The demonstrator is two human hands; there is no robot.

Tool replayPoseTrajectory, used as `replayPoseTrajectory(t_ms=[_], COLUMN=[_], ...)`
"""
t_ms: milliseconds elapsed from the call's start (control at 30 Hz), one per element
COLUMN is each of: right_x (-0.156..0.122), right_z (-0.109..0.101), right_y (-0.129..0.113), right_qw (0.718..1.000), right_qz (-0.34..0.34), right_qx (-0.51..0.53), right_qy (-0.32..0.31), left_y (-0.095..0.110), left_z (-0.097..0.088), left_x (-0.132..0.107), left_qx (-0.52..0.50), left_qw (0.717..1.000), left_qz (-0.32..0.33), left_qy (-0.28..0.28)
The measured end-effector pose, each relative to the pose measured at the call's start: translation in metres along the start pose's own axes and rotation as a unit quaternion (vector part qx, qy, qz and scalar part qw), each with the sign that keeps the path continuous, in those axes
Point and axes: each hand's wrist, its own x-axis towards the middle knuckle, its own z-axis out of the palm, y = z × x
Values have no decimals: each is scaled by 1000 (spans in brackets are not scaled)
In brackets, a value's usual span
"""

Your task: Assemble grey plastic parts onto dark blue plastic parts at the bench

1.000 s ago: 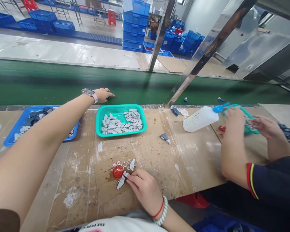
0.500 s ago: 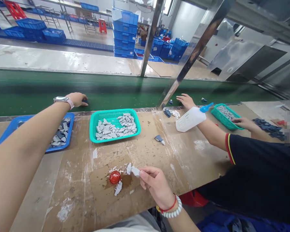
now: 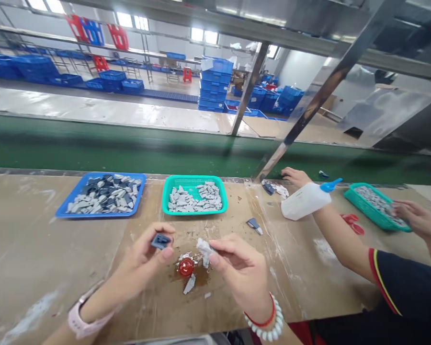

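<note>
My left hand (image 3: 145, 261) pinches a small dark blue plastic part (image 3: 161, 240) between thumb and fingers, just above the workbench. My right hand (image 3: 239, 270) holds a small grey part (image 3: 204, 249) at its fingertips, close to the blue one. Below and between them a red cap (image 3: 186, 267) sits in a brown stain on the bench, with a loose grey piece (image 3: 189, 284) beside it. A teal basket (image 3: 194, 195) of grey parts lies behind my hands, and a blue tray (image 3: 102, 195) of grey and dark parts stands to its left.
A green conveyor belt (image 3: 129, 151) runs behind the bench. A co-worker at the right reaches one hand (image 3: 295, 176) to the belt's edge and the other (image 3: 413, 215) into a second teal basket (image 3: 375, 205). A white squeeze bottle (image 3: 307, 199) lies by that arm.
My left hand has drawn back from the belt to the bench front, now holding a dark blue part. My right hand lifted its grey piece toward it. The view has tilted up.
</note>
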Motion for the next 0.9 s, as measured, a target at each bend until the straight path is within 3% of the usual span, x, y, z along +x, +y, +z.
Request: replayPoseTrajectory(t_ms=[100,200,333,433,633,767,900], right_x=[-2,-8,-14,-18,-34,-48,-51], right_z=[12,19,19,17,23,39,44], right_y=[-12,-14,-11,-9,-4,4,5], right_qw=[995,990,985,973,935,949,977], right_qz=[-77,-112,-126,-144,-172,-140,-96], right_qx=[-53,-56,-76,-130,-230,-211,-103], right_qy=[-41,-68,-88,-124,-208,-190,-161], left_y=[6,10,19,23,9,0,5], left_z=[21,28,33,43,62,61,55], left_x=[-24,-32,-33,-33,-43,-56,-64], left_qx=[-100,-144,-139,-103,-82,-1,91], left_qw=[994,988,990,994,991,990,978], left_qz=[-43,-45,-24,-42,-84,-70,-21], left_qy=[3,-10,-22,9,62,125,185])
